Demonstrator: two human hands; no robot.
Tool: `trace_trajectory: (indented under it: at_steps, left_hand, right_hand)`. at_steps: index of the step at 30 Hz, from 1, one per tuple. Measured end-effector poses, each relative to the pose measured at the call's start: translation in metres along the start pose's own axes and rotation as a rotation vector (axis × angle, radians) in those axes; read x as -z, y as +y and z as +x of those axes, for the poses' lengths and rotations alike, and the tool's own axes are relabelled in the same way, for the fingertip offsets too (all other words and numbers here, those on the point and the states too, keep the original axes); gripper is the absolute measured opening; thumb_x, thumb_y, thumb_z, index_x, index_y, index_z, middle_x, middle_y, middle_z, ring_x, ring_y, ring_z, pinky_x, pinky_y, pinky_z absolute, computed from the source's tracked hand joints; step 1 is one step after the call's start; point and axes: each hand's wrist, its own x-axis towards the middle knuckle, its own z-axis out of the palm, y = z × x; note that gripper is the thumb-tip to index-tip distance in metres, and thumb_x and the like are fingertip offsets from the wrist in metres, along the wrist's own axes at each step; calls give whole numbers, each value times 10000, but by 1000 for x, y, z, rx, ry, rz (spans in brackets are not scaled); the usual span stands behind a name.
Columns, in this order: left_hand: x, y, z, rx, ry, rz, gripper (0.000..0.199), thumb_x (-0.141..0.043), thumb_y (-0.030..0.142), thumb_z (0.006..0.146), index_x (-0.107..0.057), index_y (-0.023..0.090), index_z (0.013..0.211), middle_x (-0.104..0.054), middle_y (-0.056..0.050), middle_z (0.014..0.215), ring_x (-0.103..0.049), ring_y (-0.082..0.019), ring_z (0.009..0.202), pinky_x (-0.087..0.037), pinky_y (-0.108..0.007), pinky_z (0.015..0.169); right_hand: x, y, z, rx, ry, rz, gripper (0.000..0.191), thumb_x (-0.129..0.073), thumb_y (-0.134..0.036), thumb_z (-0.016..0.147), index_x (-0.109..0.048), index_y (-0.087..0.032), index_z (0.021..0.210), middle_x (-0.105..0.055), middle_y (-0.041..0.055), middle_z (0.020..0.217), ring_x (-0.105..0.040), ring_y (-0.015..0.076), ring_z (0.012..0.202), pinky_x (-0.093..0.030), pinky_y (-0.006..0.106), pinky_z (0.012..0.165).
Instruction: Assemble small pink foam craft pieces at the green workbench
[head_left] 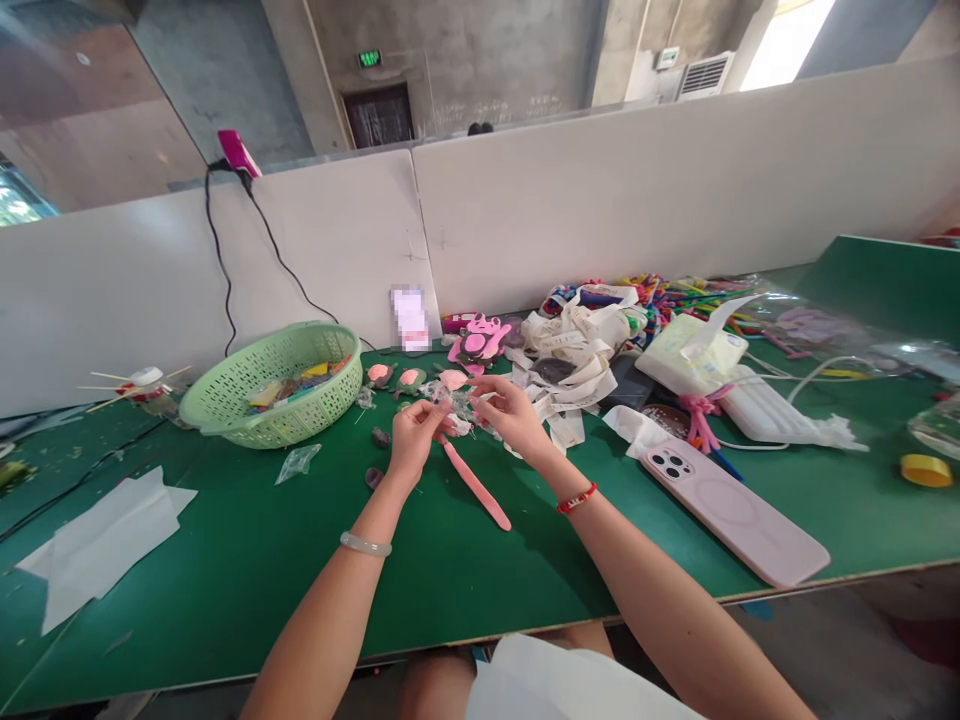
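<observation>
My left hand (415, 437) is closed in a pinch over the middle of the table; what its fingertips hold is too small to make out. Close beside it, my right hand (516, 415) has its thumb and fingers curled toward the left fingertips, and whatever lies between them cannot be made out. A flat pink strip (478, 487) runs from just below the left fingertips toward the table's front. Behind the hands are small green-and-pink pieces (411, 378) and crumpled clear plastic (365, 397). Two dark small pieces (374, 478) lie left of my left wrist.
A green perforated basket (225, 400) with small coloured bits stands at left, near white paper (112, 545). At right are a pink phone (739, 515), a tissue pack (686, 355) and a heap of white ribbons (577, 345). Another phone (410, 318) leans against the white partition (637, 200).
</observation>
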Motion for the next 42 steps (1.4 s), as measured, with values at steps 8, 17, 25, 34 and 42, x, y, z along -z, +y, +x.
trace_trajectory:
  at_steps: [8, 17, 25, 34, 42]
  left_hand:
    - [0, -3, 3, 51, -24, -130, 521, -769, 595, 666, -732, 126, 890, -764, -100, 827, -723, -186, 692, -581, -267, 602]
    - [0, 3, 0, 67, 33, -70, 464, -858, 526, 546, -634, 144, 684, -681, -16, 613, -649, -135, 532, -552, -248, 533]
    - [-1, -1, 2, 90, -13, -167, 559, -784, 645, 601, -658, 124, 761, -674, -32, 645, -663, -137, 564, -556, -249, 568]
    - [-2, 0, 1, 110, -14, -219, 551, -851, 579, 537, -713, 126, 817, -724, -60, 747, -671, -143, 638, -542, -246, 600]
    - [-2, 5, -2, 132, 0, -245, 477, -866, 531, 549, -618, 144, 679, -586, 37, 560, -559, -63, 528, -461, -169, 530]
  right_hand:
    - [-1, 5, 1, 17, 23, -78, 316, -581, -382, 800, -614, -196, 1054, -635, 41, 900, -553, 124, 593, -466, 278, 568]
    - [-3, 5, -1, 54, 31, -160, 284, -566, -354, 815, -623, -200, 1047, -658, 52, 927, -566, 133, 630, -465, 266, 576]
    - [-4, 8, -2, 190, 31, -323, 251, -512, -272, 878, -637, -179, 1075, -679, 72, 950, -561, 132, 639, -476, 270, 615]
    - [-6, 11, -2, 320, -15, -318, 197, -525, -249, 926, -679, -204, 1040, -665, 69, 967, -589, 128, 672, -494, 257, 608]
    - [-6, 12, -3, 303, -10, -350, 194, -595, -218, 874, -658, -186, 1054, -646, 62, 959, -569, 114, 642, -513, 268, 637]
